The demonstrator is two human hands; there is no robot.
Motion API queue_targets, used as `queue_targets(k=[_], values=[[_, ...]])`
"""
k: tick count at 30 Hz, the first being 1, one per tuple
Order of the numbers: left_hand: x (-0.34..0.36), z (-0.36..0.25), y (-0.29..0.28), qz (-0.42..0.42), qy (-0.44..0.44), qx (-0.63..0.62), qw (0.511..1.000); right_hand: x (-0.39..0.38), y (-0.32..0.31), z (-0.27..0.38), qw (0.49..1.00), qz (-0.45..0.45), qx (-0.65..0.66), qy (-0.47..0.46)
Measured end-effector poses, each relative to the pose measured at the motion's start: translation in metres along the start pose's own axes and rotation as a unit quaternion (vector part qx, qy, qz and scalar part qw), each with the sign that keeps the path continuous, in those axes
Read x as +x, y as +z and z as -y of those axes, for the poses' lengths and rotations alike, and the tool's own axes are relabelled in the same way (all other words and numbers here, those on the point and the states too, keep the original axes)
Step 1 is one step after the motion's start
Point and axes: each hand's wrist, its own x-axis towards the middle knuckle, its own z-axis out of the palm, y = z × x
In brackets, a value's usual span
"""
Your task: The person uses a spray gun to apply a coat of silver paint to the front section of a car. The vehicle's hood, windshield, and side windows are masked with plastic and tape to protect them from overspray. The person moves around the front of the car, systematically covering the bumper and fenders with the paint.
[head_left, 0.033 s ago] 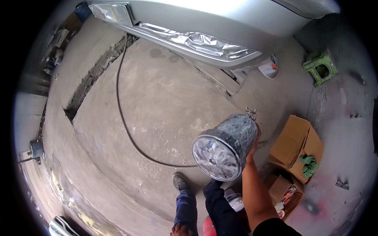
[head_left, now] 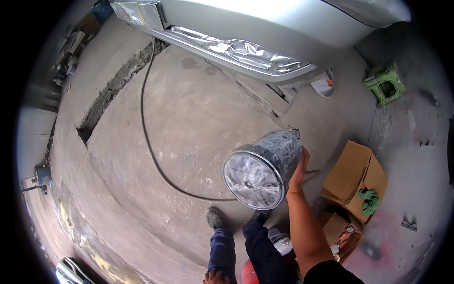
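Observation:
A paint-smeared spray gun (head_left: 294, 130) with a large grey cup (head_left: 276, 149) is held out at the centre right. The cup tilts so that its round, whitish, streaked end faces me and hides most of the gun. My right hand (head_left: 299, 169) is closed round the gun behind the cup, and part of its grip is hidden. Low in the view, my left hand (head_left: 216, 277) rests against my left thigh; its fingers look loosely apart with nothing in them. Beyond the gun stands a silver car bumper (head_left: 265, 23) with shiny foil masking (head_left: 236, 49).
A dark hose (head_left: 144, 113) curves across the concrete floor to my feet. Open cardboard boxes (head_left: 347, 170) stand at the right, one with a green cloth (head_left: 370, 202). Farther off are a green stool (head_left: 385, 85) and a white tub (head_left: 324, 84). A trench (head_left: 113, 92) cuts the floor at left.
My right hand and the spray gun have shifted a little to the left and slightly up. More of my right fingers and a hose-like piece behind them show now.

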Motion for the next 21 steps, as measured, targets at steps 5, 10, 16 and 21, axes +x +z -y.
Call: queue_targets(k=[5,10,16,21], values=[[0.001,0.002,0.0,-0.004,0.004,-0.002,1.0,0.003,0.064,0.059,0.979,0.17,-0.049,-0.104],[0.0,0.004,-0.001,-0.015,0.01,-0.006,1.0,-0.005,0.067,0.103,0.954,0.25,0.167,0.004],[0.004,0.002,-0.008,-0.069,0.065,-0.01,0.995,-0.009,-0.005,0.169,0.924,0.205,0.209,0.244],[0.022,-0.074,-0.062,-0.204,0.268,-0.086,0.938,0.024,-0.055,0.279,0.911,0.08,0.351,0.203]])
